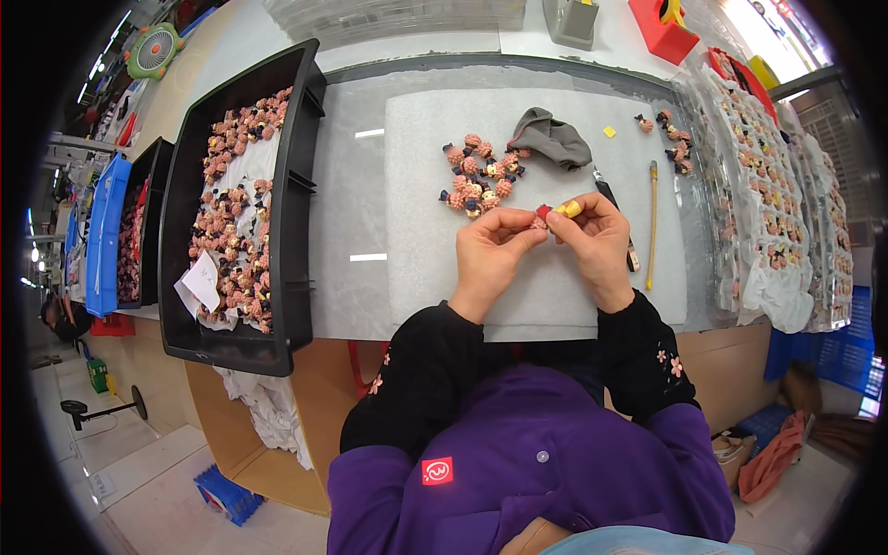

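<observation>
Over the pale mat [416,287], my left hand [490,254] and my right hand [597,242] meet with their fingertips pinched. Between them is a small pink and red figurine [540,220], mostly covered by the fingers. A yellow band [570,209] shows at my right fingers; whether it is a finger cover or a held piece is unclear. Just beyond my left hand lies a loose cluster of pink figurines [476,169] with dark parts. A crumpled grey cloth [553,139] is beside them. Close to my right hand rest a black-handled knife [606,191] and a thin yellowish stick [652,227].
A black crate [301,222] of figurines stands at the left, with a blue bin [109,236] farther out. Several figurines [677,143] lie at the mat's right edge, by filled clear trays [731,194]. A red tape dispenser [664,32] and a small yellow square [610,132] sit beyond.
</observation>
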`<state>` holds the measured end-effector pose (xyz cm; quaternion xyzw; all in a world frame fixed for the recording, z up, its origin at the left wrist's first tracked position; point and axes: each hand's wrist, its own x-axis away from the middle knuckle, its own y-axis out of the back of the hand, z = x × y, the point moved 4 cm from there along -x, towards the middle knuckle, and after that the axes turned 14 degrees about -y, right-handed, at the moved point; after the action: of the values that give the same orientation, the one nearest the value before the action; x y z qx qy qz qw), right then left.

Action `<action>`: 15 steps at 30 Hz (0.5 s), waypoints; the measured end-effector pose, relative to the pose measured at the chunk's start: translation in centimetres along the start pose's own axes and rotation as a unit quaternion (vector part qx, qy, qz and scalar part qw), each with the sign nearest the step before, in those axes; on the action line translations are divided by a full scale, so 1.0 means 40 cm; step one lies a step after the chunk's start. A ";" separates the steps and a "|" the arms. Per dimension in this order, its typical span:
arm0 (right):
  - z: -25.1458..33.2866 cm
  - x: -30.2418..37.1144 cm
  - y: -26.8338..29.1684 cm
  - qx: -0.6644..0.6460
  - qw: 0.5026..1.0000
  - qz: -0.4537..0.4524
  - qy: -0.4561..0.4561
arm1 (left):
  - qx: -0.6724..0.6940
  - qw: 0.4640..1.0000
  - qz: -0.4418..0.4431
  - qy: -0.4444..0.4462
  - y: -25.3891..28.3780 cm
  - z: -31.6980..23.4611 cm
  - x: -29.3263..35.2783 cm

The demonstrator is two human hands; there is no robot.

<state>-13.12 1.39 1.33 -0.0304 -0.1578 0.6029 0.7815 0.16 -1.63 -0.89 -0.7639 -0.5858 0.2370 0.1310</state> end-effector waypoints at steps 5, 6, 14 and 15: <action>0.003 0.004 -0.006 0.041 0.999 -0.006 -0.010 | 0.024 0.997 -0.066 -0.008 0.022 -0.009 -0.009; 0.000 -0.002 0.008 0.048 0.998 -0.036 0.003 | 0.020 0.996 -0.083 -0.005 0.025 -0.014 -0.011; 0.042 -0.005 0.060 0.309 0.925 -0.207 0.071 | 0.047 0.997 -0.062 0.011 0.017 -0.012 -0.009; 0.056 0.002 0.062 0.353 0.900 -0.231 0.108 | 0.045 0.997 -0.058 0.015 0.017 -0.011 -0.006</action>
<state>-16.04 1.79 2.90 0.2197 0.1481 0.4147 0.8705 0.89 -2.03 -0.80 -0.7257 -0.6157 0.2437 0.1869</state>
